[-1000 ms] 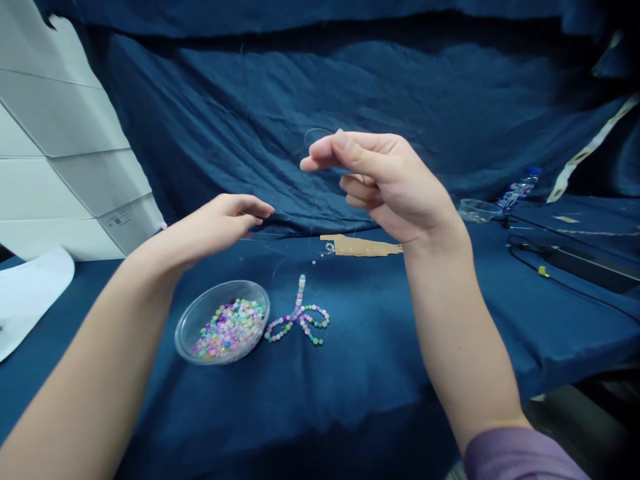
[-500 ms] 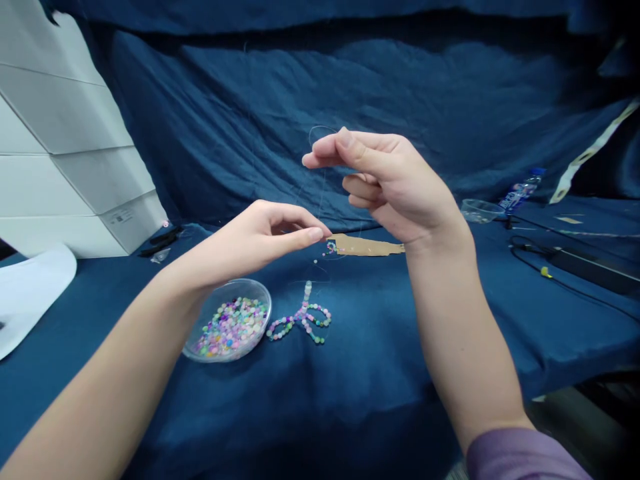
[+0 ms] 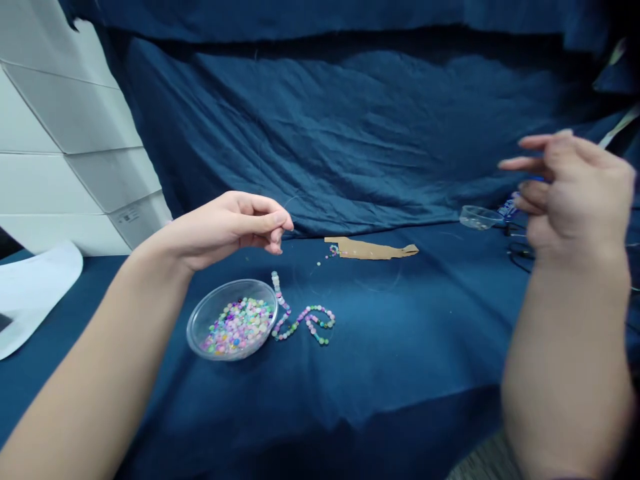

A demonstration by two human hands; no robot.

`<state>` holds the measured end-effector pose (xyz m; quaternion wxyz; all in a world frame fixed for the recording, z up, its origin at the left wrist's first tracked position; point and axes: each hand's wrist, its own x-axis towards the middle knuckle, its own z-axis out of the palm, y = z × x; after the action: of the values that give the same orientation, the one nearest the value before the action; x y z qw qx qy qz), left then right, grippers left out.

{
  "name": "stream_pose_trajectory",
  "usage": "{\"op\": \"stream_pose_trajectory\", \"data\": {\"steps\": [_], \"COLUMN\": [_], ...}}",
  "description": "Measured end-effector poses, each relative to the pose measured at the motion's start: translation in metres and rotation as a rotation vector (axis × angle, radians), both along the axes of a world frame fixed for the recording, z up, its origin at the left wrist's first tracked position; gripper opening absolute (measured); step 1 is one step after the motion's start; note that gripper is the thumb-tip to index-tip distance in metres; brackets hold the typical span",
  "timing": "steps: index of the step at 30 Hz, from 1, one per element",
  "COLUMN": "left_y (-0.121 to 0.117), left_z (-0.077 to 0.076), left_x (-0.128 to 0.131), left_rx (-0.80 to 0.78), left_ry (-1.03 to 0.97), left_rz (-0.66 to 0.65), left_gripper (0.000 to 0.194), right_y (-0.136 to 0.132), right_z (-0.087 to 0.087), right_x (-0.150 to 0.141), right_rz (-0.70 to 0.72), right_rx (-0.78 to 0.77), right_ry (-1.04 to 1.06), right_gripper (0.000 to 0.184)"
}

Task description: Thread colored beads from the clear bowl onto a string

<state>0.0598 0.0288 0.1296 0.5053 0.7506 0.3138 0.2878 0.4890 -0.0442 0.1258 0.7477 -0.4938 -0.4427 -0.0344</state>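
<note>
My left hand [image 3: 235, 227] is raised over the far side of the clear plastic bowl [image 3: 196, 305], thumb and fingers pinched together. A fine clear thread [image 3: 293, 199] shows by its fingertips. Off to the far right, my right hand [image 3: 575, 183] is held up, slightly blurred, with its thumb pressed against the fingers; whatever they grip is too thin to see. Small pastel beads [image 3: 240, 327] lie loose in the bowl. A strung bead strand [image 3: 300, 317] curls on the cloth beside it, one end rising towards my left hand.
Behind the strand lies a torn cardboard strip [image 3: 373, 251], with a small beaded piece [image 3: 334, 250] at its left end. A second clear container [image 3: 477, 217] and a partly hidden bottle [image 3: 510, 205] stand at the right back. White boxes [image 3: 100, 173] are stacked at left.
My right hand has swung far to the right, away from my left. My left hand has shifted left and closed into a pinch. The bead strand's upper end has moved left; one loop has opened out.
</note>
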Motion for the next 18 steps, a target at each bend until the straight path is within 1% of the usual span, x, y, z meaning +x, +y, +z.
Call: {"op": "stream_pose_trajectory", "data": {"steps": [2,3,5,6,8,10,12,14,15,18], "left_y": [0.005,0.007,0.009,0.009,0.007,0.004,0.001,-0.003,-0.004,-0.008], "left_z": [0.000,0.000,0.000,0.001,0.002,0.006,0.012,0.022,0.028,0.051], "left_x": [-0.006,-0.007,-0.007,-0.007,-0.004,0.000,0.006,0.014,0.018,0.032], "left_rx": [-0.032,-0.035,-0.030,-0.021,0.011,0.041,0.052,0.066,0.086,0.183], "left_ry": [-0.015,-0.027,-0.051,-0.062,-0.087,-0.126,-0.163,-0.205,-0.234,-0.284], "left_rz": [0.012,0.026,0.053,0.060,0.071,0.074,0.069,0.063,0.060,0.040], "left_gripper": [0.011,0.012,0.016,0.018,0.020,0.020,0.018,0.017,0.016,0.014], "right_y": [-0.011,-0.018,-0.033,-0.041,-0.054,-0.061,-0.060,-0.053,-0.049,-0.037], "right_z": [-0.018,-0.026,-0.039,-0.044,-0.050,-0.054,-0.059,-0.067,-0.072,-0.087], "right_x": [0.027,0.036,0.042,0.040,0.027,0.007,-0.013,-0.028,-0.033,-0.039], "right_rz": [-0.180,-0.229,-0.138,-0.093,0.036,0.141,0.267,0.349,0.370,0.373], "right_rx": [-0.038,-0.078,-0.276,-0.388,-0.589,-0.697,-0.730,-0.736,-0.730,-0.672], "right_ry": [-0.037,-0.055,-0.006,-0.031,-0.178,-0.315,-0.422,-0.461,-0.455,-0.396], "right_gripper": [0.036,0.037,0.039,0.042,0.049,0.056,0.054,0.050,0.047,0.042]}}
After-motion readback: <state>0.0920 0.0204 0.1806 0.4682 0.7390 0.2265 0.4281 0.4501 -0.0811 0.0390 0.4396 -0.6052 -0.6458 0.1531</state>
